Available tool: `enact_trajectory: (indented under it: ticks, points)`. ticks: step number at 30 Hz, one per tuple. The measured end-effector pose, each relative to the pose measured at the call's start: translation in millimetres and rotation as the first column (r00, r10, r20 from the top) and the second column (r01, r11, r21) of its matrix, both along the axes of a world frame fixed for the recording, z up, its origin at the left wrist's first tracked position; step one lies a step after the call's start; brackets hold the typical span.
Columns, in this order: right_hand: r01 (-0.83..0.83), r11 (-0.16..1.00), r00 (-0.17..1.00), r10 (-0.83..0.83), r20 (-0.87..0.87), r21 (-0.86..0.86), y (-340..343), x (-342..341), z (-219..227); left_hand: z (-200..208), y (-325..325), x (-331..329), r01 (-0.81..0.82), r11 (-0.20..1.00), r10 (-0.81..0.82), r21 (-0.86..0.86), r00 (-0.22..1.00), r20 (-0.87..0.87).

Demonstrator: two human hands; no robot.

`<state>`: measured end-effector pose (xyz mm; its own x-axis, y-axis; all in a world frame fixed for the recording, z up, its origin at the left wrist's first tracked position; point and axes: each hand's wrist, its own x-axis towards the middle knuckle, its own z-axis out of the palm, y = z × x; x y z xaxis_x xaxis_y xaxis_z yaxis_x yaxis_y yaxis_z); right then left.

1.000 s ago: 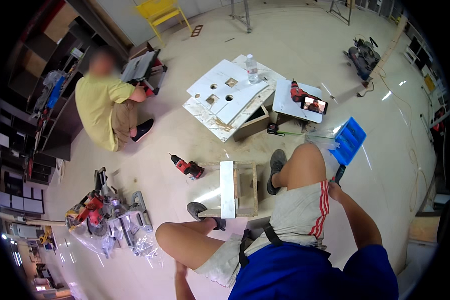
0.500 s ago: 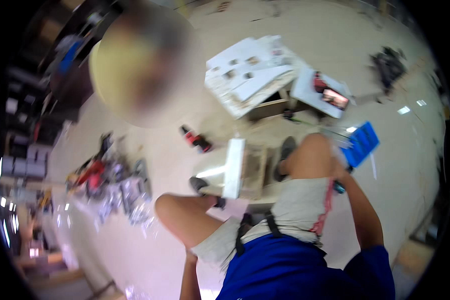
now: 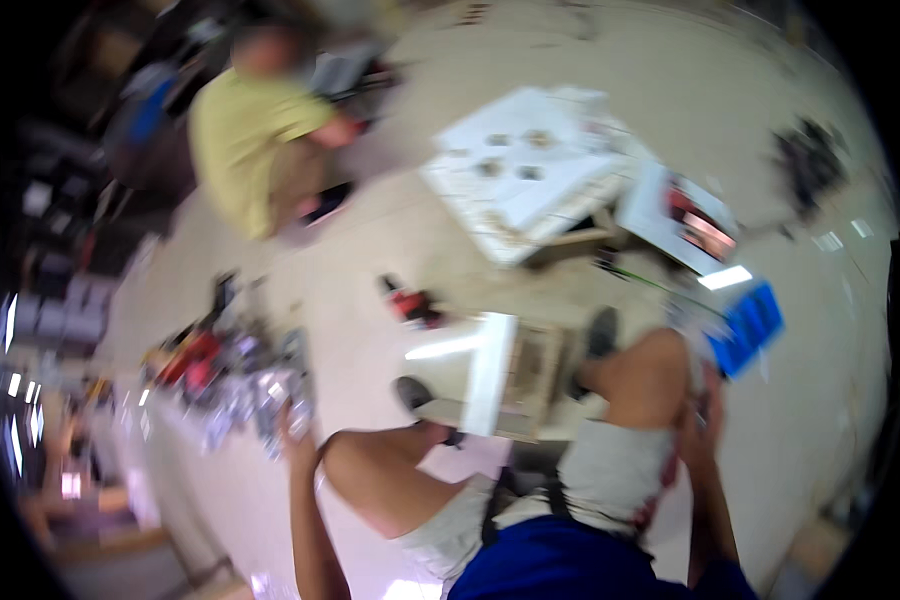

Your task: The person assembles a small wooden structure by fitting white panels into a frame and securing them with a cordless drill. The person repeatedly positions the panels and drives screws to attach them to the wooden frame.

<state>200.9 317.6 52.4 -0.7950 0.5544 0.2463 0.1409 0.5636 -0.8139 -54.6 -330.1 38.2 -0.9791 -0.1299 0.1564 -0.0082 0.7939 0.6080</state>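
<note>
White and narrow, the board (image 3: 491,375) tops an open tan frame (image 3: 549,382).

We look down from head height through left one of two side-by-side fisheye cameras; view upright, unmirrored. Forearms (image 3: 312,525) enter at lower edge; lap (image 3: 615,465) close below us, between left hand (image 3: 295,435) and right hand (image 3: 700,435). Past hands, wide view spreads forward over floor (image 3: 310,280) to white boards (image 3: 555,190) and, beyond left hand, crouching person (image 3: 245,150).
</note>
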Motion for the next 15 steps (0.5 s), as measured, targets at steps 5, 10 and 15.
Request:
enact_trajectory:
  ticks: [5,10,15]
  points:
    - [-0.2,0.871,0.979,0.159,0.128,0.448,-40,-69,48,-105,119,-156,0.42,0.906,-0.351,-0.044,0.806,0.477]
    - [-0.112,0.922,0.99,0.136,-0.038,0.371,-26,-54,16,-301,133,-157,0.013,0.993,0.05,-0.114,0.846,0.531]
    - [-0.042,0.919,0.998,0.019,0.064,0.391,-9,-48,26,-376,211,-197,0.037,0.884,-0.184,0.465,0.944,0.275]
